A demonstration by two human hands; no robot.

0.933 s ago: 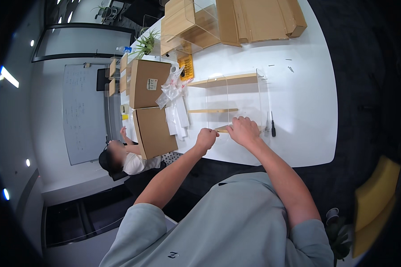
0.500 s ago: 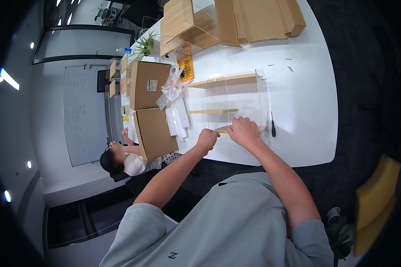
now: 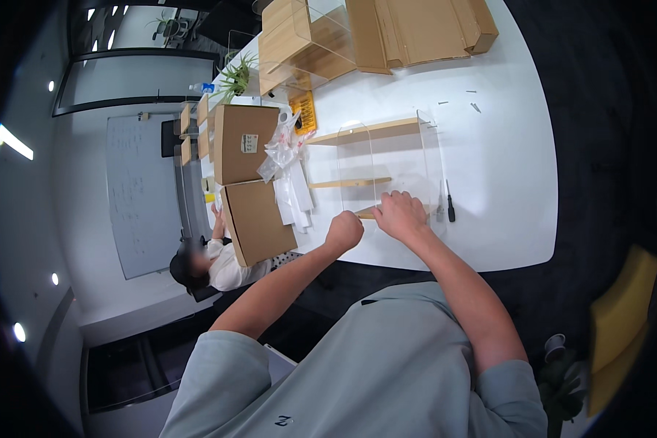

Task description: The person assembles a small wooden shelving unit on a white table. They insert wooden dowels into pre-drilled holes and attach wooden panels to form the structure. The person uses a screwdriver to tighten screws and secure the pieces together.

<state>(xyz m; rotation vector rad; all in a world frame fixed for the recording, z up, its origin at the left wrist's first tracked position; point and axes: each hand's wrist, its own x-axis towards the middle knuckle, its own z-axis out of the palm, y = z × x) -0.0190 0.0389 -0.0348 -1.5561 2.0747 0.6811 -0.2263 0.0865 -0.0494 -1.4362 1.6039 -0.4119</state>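
A shelf unit of clear acrylic panels [image 3: 432, 157] and pale wooden boards lies on the white table in front of me. Its far wooden board [image 3: 387, 131] and middle board [image 3: 350, 183] show plainly. Most of the near wooden board [image 3: 366, 214] is covered by my hands. My right hand [image 3: 401, 217] is closed over that near board, fingers bent across it. At the board's left end my left hand [image 3: 344, 232] is closed in a fist; whatever it may hold is hidden. A dark-handled screwdriver [image 3: 450, 208] lies to the right of the unit.
Several screws [image 3: 475, 107] lie at the far right of the white table [image 3: 504, 182]. Cardboard boxes [image 3: 259, 223], plastic bags [image 3: 279, 152] and an orange tool case [image 3: 304, 113] stand left. Another shelf unit [image 3: 285, 36] and opened cardboard [image 3: 427, 33] are farther back. A person [image 3: 230, 263] sits left.
My left hand has turned slightly and its fingers now show less. My right hand stays on the near board. The seated person has lowered a hand and leaned toward the boxes.
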